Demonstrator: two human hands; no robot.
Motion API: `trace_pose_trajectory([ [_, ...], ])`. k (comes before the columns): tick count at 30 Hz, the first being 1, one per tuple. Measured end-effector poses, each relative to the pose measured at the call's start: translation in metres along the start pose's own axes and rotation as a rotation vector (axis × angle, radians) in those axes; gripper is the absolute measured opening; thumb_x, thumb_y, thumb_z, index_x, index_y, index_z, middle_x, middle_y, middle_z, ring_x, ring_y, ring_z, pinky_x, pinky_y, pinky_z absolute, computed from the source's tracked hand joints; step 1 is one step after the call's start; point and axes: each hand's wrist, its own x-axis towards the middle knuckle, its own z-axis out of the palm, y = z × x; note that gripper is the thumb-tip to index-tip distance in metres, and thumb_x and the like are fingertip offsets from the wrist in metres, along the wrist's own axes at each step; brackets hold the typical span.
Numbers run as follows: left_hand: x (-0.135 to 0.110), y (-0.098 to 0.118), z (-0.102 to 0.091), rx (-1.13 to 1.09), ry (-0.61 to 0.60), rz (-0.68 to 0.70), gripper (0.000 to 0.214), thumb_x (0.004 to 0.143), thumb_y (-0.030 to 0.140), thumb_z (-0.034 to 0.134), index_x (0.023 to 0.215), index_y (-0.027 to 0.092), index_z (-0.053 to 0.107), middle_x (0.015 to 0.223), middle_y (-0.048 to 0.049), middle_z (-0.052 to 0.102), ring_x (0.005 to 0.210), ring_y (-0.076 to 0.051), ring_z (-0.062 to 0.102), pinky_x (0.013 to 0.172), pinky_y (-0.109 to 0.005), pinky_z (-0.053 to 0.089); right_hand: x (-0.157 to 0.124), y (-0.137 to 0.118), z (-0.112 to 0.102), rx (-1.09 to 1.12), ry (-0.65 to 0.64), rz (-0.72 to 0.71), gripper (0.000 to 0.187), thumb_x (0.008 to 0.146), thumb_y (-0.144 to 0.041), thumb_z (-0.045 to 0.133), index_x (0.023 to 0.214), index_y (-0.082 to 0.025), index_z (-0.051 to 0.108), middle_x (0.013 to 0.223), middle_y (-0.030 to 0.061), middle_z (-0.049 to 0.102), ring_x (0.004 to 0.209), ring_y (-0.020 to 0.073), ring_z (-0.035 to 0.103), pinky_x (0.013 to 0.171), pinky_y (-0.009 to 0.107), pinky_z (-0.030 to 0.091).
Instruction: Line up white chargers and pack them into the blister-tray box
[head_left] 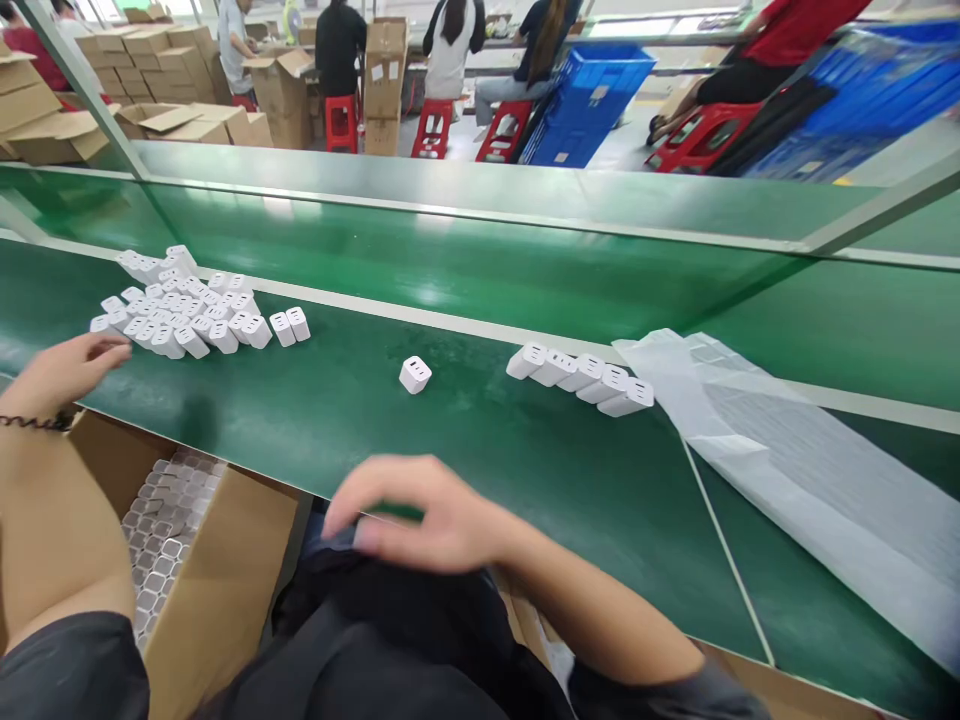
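Observation:
Many white plug chargers (184,310) stand crowded together on the green work surface (465,440) at the left. My left hand (71,368) is at the near left edge of this cluster, loosely curled, its fingertips close to the nearest chargers; nothing shows in it. One single white charger (415,375) stands alone mid-surface. A slanted row of several chargers (581,375) leans together further right. Over the near edge, in front of my body, my right hand (431,515) is blurred, thumb and fingers apart, with nothing visible between them.
An open cardboard box (225,570) below the near edge at left holds clear plastic-looking pieces (161,535). Translucent white wrapping sheet (787,460) lies at right. Beyond a green panel (450,260), people sit on red stools (433,128) near blue crates (581,105) and cartons.

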Motion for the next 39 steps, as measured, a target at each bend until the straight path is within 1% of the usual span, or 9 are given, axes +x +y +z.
trace_pose_trajectory([
  [2,-0.012,0.068,-0.002,-0.246,-0.019,0.195,0.045,0.091,0.055,0.049,0.119,0.024,0.065,0.104,0.0090,0.072,0.096,-0.012,0.065,0.098,-0.034,0.050,-0.011,0.048,-0.030,-0.184,0.403,0.289,0.033,0.095,-0.040,0.056,0.125,-0.026,0.060,0.120,0.0073,0.068,0.103,0.0202,0.064,0.086,0.036,0.057],
  [3,-0.020,0.106,-0.002,-0.397,-0.066,0.326,0.039,0.093,0.047,0.053,0.119,0.021,0.065,0.105,0.0049,0.072,0.095,-0.014,0.066,0.098,-0.037,0.050,-0.017,0.072,-0.040,-0.290,0.475,0.400,0.046,0.091,-0.042,0.061,0.133,-0.024,0.055,0.129,0.0113,0.062,0.106,0.0237,0.061,0.089,0.042,0.055],
  [5,-0.035,0.183,0.004,-0.490,-0.162,0.523,0.029,0.094,0.039,0.056,0.116,0.024,0.066,0.111,0.0059,0.071,0.098,-0.012,0.066,0.094,-0.026,0.051,-0.025,0.114,-0.048,-0.365,0.503,0.539,0.068,0.083,-0.047,0.069,0.142,-0.021,0.047,0.136,0.0159,0.057,0.104,0.0265,0.060,0.085,0.045,0.055],
  [7,-0.046,0.250,0.016,-0.535,-0.259,0.702,0.025,0.092,0.035,0.062,0.116,0.028,0.067,0.110,0.0073,0.071,0.098,-0.011,0.067,0.090,-0.021,0.052,-0.028,0.142,-0.045,-0.361,0.471,0.572,0.060,0.082,-0.047,0.069,0.133,-0.019,0.055,0.120,0.0141,0.066,0.095,0.0262,0.061,0.081,0.044,0.055],
  [11,-0.057,0.329,0.046,-0.726,-0.336,1.087,0.046,0.085,0.038,0.072,0.126,0.023,0.061,0.121,-0.0060,0.068,0.100,-0.020,0.067,0.082,-0.031,0.057,-0.026,0.158,-0.030,-0.364,0.517,0.518,0.029,0.090,-0.039,0.058,0.111,-0.021,0.065,0.101,0.0101,0.072,0.092,0.0263,0.061,0.084,0.045,0.053],
  [16,-0.074,0.348,0.072,-0.955,-0.285,1.281,0.058,0.087,0.041,0.071,0.139,0.026,0.051,0.132,-0.0097,0.061,0.113,-0.021,0.062,0.086,-0.032,0.059,-0.031,0.153,-0.029,-0.340,0.598,0.385,0.029,0.088,-0.032,0.055,0.115,-0.021,0.060,0.112,0.0110,0.068,0.104,0.0257,0.060,0.093,0.045,0.052],
  [24,-0.094,0.350,0.074,-1.068,0.072,1.308,0.039,0.088,0.031,0.072,0.126,0.025,0.062,0.119,-0.0083,0.065,0.102,-0.016,0.066,0.078,-0.025,0.060,-0.032,0.152,-0.028,-0.191,0.715,0.143,0.042,0.082,-0.018,0.061,0.123,-0.026,0.052,0.115,0.0087,0.065,0.105,0.0252,0.063,0.083,0.044,0.058],
  [35,-0.100,0.350,0.068,-0.912,0.548,1.263,0.039,0.079,0.036,0.082,0.108,0.020,0.063,0.099,-0.0034,0.071,0.081,-0.012,0.071,0.071,-0.020,0.059,-0.036,0.149,-0.034,0.283,0.663,0.156,0.034,0.095,-0.026,0.052,0.130,-0.027,0.056,0.131,0.0083,0.062,0.113,0.0220,0.065,0.090,0.040,0.060],
  [39,-0.101,0.350,0.067,-0.852,0.594,1.270,0.038,0.078,0.039,0.082,0.105,0.020,0.062,0.095,-0.0025,0.072,0.079,-0.012,0.071,0.070,-0.020,0.059,-0.037,0.147,-0.034,0.342,0.645,0.157,0.036,0.098,-0.030,0.050,0.132,-0.026,0.056,0.134,0.0080,0.062,0.117,0.0221,0.064,0.096,0.041,0.058],
])
